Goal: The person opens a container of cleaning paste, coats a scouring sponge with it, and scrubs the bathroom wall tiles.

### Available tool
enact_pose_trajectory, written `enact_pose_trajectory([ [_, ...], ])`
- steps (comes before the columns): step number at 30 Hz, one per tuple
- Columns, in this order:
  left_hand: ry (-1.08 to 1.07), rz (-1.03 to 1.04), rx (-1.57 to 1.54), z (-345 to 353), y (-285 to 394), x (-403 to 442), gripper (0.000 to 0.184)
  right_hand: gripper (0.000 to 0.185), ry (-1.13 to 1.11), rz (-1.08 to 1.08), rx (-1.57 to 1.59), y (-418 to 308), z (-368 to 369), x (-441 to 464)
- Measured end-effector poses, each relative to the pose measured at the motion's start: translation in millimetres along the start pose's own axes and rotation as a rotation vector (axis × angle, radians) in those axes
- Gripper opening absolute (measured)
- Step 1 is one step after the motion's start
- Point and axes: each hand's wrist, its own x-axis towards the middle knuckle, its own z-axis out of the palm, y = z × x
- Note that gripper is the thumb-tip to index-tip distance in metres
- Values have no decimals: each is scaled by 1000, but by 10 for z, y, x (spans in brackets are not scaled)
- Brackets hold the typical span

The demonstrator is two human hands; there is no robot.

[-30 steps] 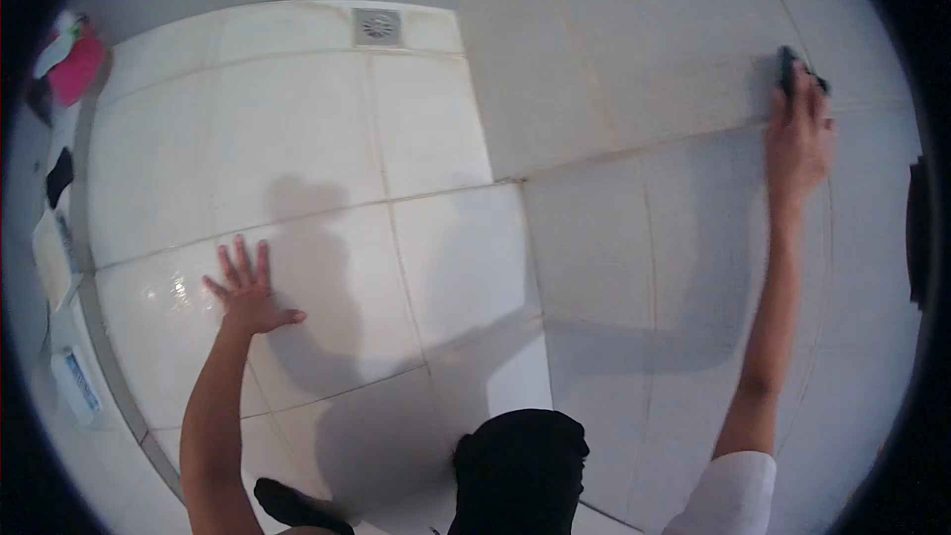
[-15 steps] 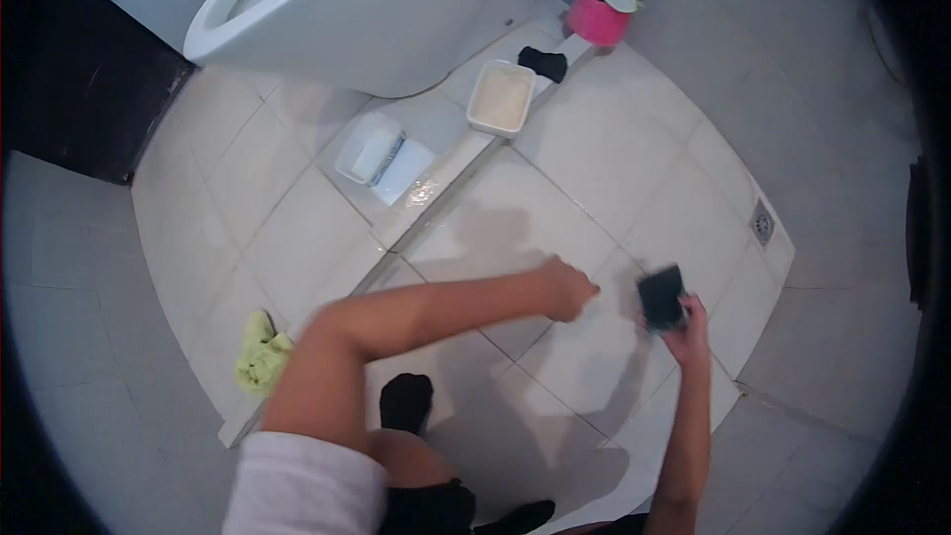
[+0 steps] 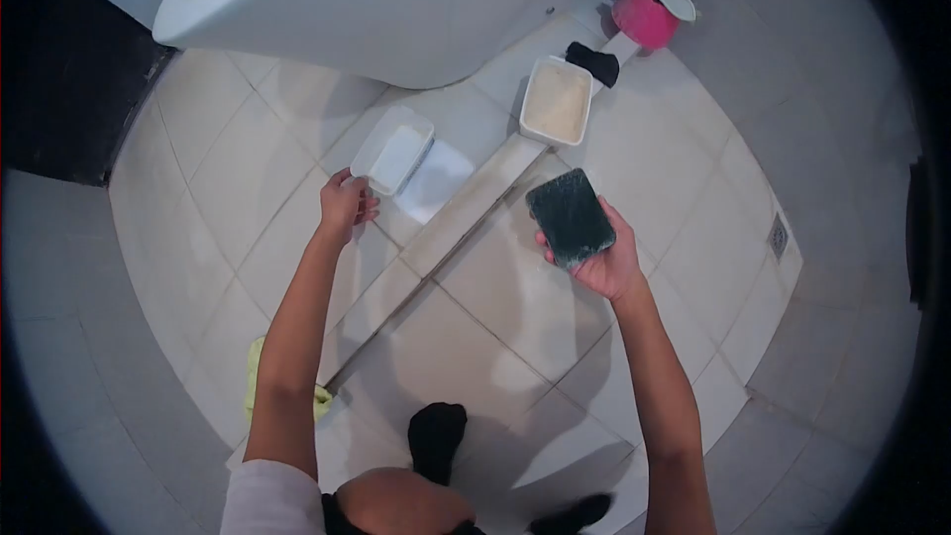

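Observation:
In my right hand (image 3: 616, 263) is a dark green scouring sponge (image 3: 572, 219), its broad face turned up. It is held above the floor tiles, fingers and thumb on its edges. My left hand (image 3: 347, 202) reaches to the near-left corner of a clear white plastic container (image 3: 398, 147). Its fingers are apart and slightly curled; whether they touch the container cannot be made out. Up and to the right of the sponge, a white rectangular tub (image 3: 558, 101) of pale beige contents sits at the low tiled ledge (image 3: 466, 195).
A white toilet (image 3: 396, 20) stands at the back. By the tub lies a black object (image 3: 594, 63), with a pink brush holder (image 3: 644, 18) behind it. A yellow-green cloth (image 3: 255, 376) is partly behind my left forearm. A drain grate (image 3: 779, 236) lies right.
My left hand has swung left from near the sponge to the clear container. My right hand has carried the sponge up and leftward, its face now toward me. The view has shifted slightly.

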Motion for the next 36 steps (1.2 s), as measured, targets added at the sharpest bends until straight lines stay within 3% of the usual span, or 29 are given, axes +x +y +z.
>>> enact_pose_trajectory([
  [2,-10,-52,-276,33,-78,138,55,57,-13,6,30,33,15,-20],
  [7,118,60,-369,199,86,-268,48,59,-17,34,27,43,139,-287],
  [10,54,404,-186,276,213,-925,43,53,-35,65,-135,-7,399,-559],
  [12,-2,485,-156,431,284,-1366,41,43,344,-92,-1152,-31,720,-821],
  [13,-99,503,-166,540,313,-1557,39,39,299,-627,-1591,38,686,-897],
  [15,-214,526,-186,792,346,-1879,37,45,337,-935,-2159,-31,978,-1129],
  [16,-284,507,-166,923,374,-2013,39,50,276,-1107,-2292,-87,1014,-1182],
  [17,-355,489,-143,1047,403,-2159,41,50,289,-1120,-2299,-96,1036,-1256],
  [20,-457,508,-75,1429,495,-2565,40,26,336,-1205,-2654,-136,986,-1461],
  [23,-555,526,3,1764,579,-2899,40,20,602,-1023,-2836,-272,834,-1714],
  [24,-616,515,60,1868,616,-3001,42,20,704,-1051,-2883,-324,806,-1827],
  [27,-715,501,186,2202,703,-3288,46,18,946,-909,-2841,-351,662,-2078],
  [29,-783,452,302,2386,702,-3412,47,17,989,-877,-2809,-330,484,-2194],
  [33,-853,384,428,2555,699,-3443,46,19,837,-1004,-2758,-318,239,-2292],
  [36,-874,358,373,2542,622,-3408,47,17,690,-1081,-2524,-201,189,-2279],
])
